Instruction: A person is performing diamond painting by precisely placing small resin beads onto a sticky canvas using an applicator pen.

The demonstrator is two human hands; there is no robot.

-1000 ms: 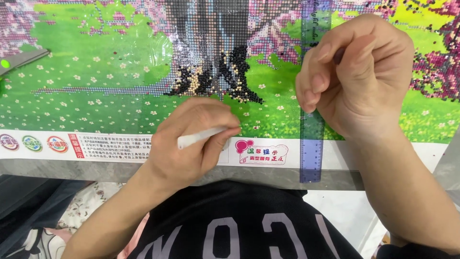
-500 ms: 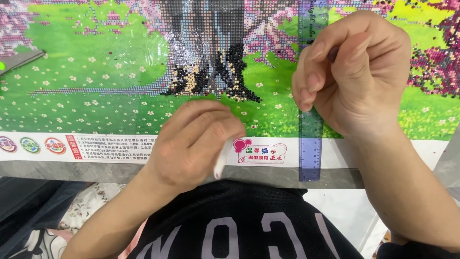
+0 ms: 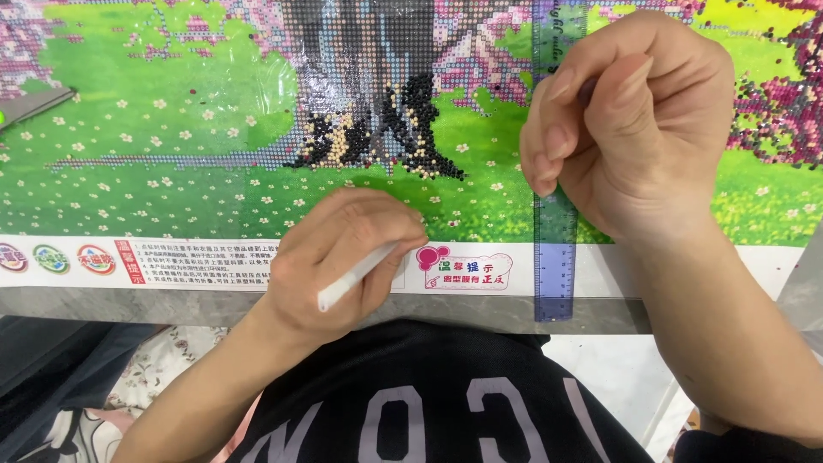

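left hand (image 3: 343, 257): fingers grasp white pen (image 3: 353, 276), tip on canvas (image 3: 171, 129) | right hand (image 3: 634, 129): fingers pinched, contents unclear | ruler (image 3: 555, 266) upright beneath right fingers

Open canvas (image 3: 171, 129) lies left of the left hand (image 3: 343, 257); the ruler (image 3: 555, 257), seemingly flat, bars the right

The left hand (image 3: 339, 257) grips a white drill pen (image 3: 353, 279) against the lower edge of a diamond painting canvas (image 3: 171, 129), its tip hidden under the fingers. The right hand (image 3: 639, 129) is curled over a translucent purple ruler (image 3: 555, 257) (lying upright across the green meadow part), fingertips pinched together above it. The canvas lies on a grey table (image 3: 129, 302).
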